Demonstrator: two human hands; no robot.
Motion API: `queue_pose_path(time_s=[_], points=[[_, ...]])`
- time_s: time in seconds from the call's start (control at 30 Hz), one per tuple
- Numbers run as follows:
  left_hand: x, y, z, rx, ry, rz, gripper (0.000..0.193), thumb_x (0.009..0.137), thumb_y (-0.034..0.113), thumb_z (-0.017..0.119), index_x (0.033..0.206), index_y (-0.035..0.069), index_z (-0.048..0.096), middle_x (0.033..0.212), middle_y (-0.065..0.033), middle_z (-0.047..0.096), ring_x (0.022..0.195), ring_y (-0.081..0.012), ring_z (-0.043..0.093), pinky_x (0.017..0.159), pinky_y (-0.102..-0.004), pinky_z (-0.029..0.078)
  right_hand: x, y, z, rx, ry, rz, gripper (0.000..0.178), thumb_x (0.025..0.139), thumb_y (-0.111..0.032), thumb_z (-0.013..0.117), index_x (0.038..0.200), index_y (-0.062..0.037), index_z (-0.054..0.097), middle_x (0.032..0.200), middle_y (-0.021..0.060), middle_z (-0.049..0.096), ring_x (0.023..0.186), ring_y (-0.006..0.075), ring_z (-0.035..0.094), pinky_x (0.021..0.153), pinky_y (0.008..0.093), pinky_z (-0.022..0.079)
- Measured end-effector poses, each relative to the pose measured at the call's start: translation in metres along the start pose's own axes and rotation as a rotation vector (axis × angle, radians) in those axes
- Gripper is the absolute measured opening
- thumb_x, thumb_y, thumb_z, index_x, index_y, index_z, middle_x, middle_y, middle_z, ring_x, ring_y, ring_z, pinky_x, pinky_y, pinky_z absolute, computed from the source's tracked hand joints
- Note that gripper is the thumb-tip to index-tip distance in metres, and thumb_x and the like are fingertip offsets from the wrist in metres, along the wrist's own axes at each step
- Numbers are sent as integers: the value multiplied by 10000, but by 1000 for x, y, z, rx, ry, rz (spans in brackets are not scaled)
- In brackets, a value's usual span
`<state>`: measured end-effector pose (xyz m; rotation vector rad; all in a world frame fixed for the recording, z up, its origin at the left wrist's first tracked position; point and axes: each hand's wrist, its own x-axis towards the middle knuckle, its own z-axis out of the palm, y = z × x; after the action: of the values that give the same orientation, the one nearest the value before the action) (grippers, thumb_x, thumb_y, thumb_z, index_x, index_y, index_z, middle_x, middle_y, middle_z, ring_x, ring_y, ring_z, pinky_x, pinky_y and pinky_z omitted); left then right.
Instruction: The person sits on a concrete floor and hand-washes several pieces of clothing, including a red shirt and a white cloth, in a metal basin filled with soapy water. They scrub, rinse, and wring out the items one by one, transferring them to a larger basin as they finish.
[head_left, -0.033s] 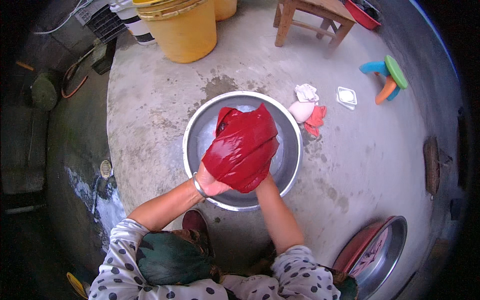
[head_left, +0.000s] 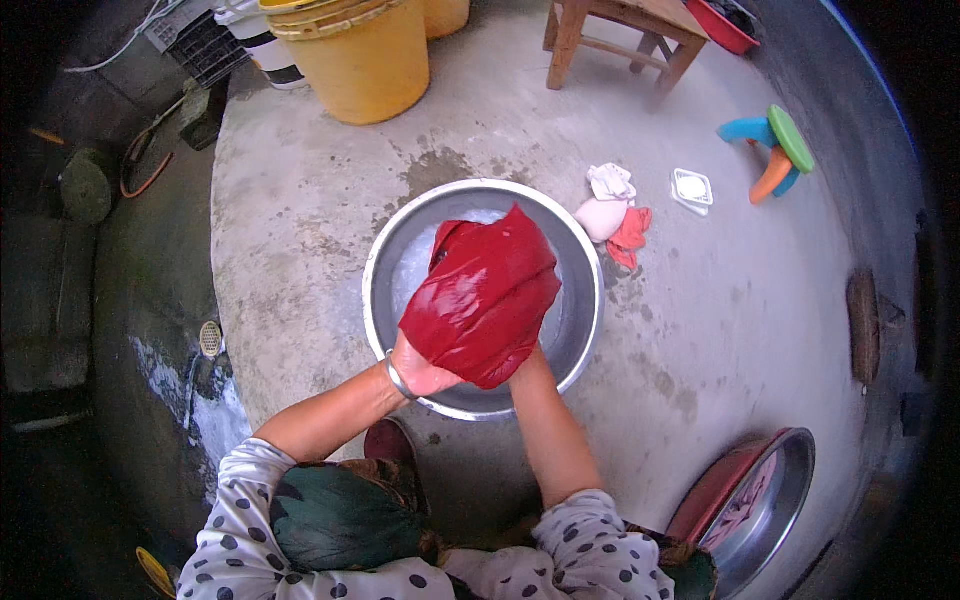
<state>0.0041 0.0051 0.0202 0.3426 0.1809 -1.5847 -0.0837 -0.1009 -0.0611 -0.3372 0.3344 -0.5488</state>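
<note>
A wet, shiny dark-red cloth (head_left: 485, 300) is bunched up over a wide metal basin (head_left: 588, 340) on the floor. My left hand (head_left: 425, 372) grips its lower left side; the palm edge and a bangle at the wrist show, but the fingers are under the fabric. From the lower right my right forearm (head_left: 555, 425) reaches up to the cloth, which hides my right hand as it holds the other side. Whitish, soapy-looking water (head_left: 413, 268) shows in the basin around the cloth. Whether the cloth's lower part touches the water, I cannot tell.
Small white and coral cloths (head_left: 628, 235) lie right of the basin, near a white soap dish (head_left: 692, 190). A colourful small stool (head_left: 790, 145), a wooden stool (head_left: 625, 20) and yellow buckets (head_left: 355, 75) stand farther off. A second basin (head_left: 800, 480) leans at the lower right.
The red cloth has shifted very slightly in my hands, its folds lying a little differently. The whole view has moved a few pixels; both hands keep their places over the basin.
</note>
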Motion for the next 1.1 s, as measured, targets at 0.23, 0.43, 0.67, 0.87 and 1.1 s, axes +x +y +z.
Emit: queue_pose_path(time_s=[0.23,0.43,0.67,0.87,1.1], points=[[-11,11,15,260,-170,68,982,651,762,452,1388,162,203,1394,-96,301,1245,-259,354,991,-455,348,13,-60,58,-322,73,-142,466,807,-422,551,1075,-41,546,1015,76,599,879,161,581,754,307,487],[8,15,1,1079,3,234,810,698,197,720,1346,95,244,1248,-82,429,1128,-178,436,932,-339,397,32,-71,58,-697,-143,-108,176,846,-196,525,942,-62,586,883,25,607,752,105,567,662,244,471],[16,-8,-41,1516,169,116,412,701,252,708,1027,51,556,976,-98,595,922,-201,569,823,-341,446,28,-26,13,-1259,-95,-145,118,722,-56,589,835,-24,585,765,90,603,731,159,568,659,290,452],[15,-20,-92,1719,128,224,316,742,251,644,961,40,562,925,-115,586,902,-227,567,776,-360,441,24,10,-14,-1500,4,1,92,750,-113,540,802,-37,546,797,224,573,792,360,576,678,390,439],[0,2,-65,547,44,-92,545,870,383,487,1297,69,361,1254,-100,461,1118,-215,476,970,-413,362,43,-69,36,-1031,50,244,232,791,-97,561,998,3,596,909,52,608,851,124,550,756,280,465]])
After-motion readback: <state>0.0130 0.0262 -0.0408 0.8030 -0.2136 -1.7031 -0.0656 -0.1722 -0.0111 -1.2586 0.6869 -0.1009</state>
